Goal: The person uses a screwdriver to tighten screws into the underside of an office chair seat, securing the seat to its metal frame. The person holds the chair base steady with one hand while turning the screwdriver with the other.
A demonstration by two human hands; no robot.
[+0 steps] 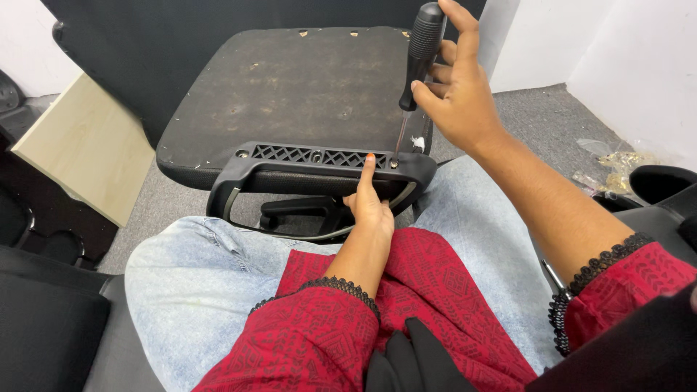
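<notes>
Nearest the camera, at 6 o'clock, lie the person's lap in pale blue jeans (196, 276) and a red patterned garment with black lace cuffs (428, 290); a black glove-like cloth (414, 363) sits at the very bottom edge.

Just past the knees, at the centre of the view, the left hand (369, 207) reaches forward with fingers mostly curled under the black plastic armrest bracket (319, 170). Its index finger is stretched straight and presses on top of the bracket, the tip just beside the screw hole at the bracket's right end. The hand grips the bracket's lower bar rather than any loose thing.

The bracket lies along the near edge of the upturned chair seat base (290, 87), a dark, scuffed board with small holes, which fills the view toward 12 o'clock.

At 1 o'clock the right hand (457, 91) holds a screwdriver (420, 58) by its black ribbed handle, thumb and fingers loosely closed round it. The shaft runs down, a little tilted, with its tip set in the screw hole at the bracket's right end.

Farther out, a pale wooden board (87, 145) leans at 10 o'clock, and clear plastic bags (617, 163) rest on the grey carpet floor (537, 116) at 3 o'clock.
</notes>
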